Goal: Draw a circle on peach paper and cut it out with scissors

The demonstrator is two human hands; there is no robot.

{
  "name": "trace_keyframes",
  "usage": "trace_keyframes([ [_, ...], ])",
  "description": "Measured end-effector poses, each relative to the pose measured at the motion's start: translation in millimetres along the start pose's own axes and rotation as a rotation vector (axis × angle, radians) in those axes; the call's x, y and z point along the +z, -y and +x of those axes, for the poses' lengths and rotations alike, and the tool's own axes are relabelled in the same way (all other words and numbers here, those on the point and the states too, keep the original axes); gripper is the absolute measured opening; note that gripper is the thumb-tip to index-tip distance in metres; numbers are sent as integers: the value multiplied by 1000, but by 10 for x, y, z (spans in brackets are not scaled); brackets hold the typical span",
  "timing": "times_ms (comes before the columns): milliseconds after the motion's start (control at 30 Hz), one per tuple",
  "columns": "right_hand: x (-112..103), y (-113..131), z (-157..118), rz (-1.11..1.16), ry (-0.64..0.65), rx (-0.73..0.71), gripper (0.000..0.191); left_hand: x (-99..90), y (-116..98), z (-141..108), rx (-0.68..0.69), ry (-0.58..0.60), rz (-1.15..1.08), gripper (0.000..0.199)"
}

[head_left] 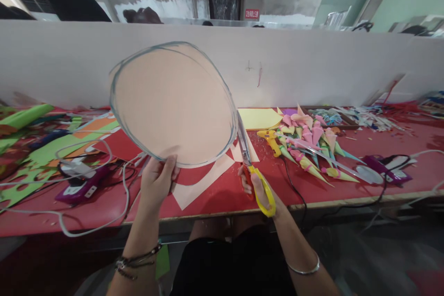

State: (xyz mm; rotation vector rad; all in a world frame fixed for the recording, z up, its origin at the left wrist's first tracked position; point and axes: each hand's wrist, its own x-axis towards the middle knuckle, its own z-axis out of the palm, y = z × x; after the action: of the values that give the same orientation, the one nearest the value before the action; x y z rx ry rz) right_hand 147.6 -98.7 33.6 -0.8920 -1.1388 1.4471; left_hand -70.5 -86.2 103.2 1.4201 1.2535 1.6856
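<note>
A large, roughly round piece of peach paper [173, 106] with a dark line drawn around its rim is held up above the table. My left hand [159, 178] pinches its lower edge, thumb in front. In my right hand [260, 189] is a pair of scissors [258, 182] with one yellow and one red handle. Their blades point up and lie close to the paper's right edge; whether they touch it I cannot tell. Below, a curved peach offcut [197, 187] rests on the red tabletop [215, 201].
To the right lie a yellow glue gun [270, 141], several colourful paper cones [312, 136] and a purple power strip [386, 169]. Green paper scraps [38, 159], another purple power strip [83, 185] and white cables [126, 194] are at left. A white partition [294, 64] stands behind.
</note>
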Motion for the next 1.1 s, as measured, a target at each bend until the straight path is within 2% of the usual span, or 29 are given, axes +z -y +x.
trace_keyframes([
  [100,-14,10,-1,2,51,-49,41,-31,7,-5,-4,29,23,19],
  [300,24,98,-25,62,51,-15,40,-69,32,25,4,77,35,22],
  [667,42,139,-22,-4,23,-31,43,-56,-23,36,49,52,53,22],
  [967,48,170,-48,-42,-1,-19,42,-75,18,44,52,23,-1,17],
  [1100,53,158,-38,-58,-24,-20,42,-84,23,48,57,16,51,15],
])
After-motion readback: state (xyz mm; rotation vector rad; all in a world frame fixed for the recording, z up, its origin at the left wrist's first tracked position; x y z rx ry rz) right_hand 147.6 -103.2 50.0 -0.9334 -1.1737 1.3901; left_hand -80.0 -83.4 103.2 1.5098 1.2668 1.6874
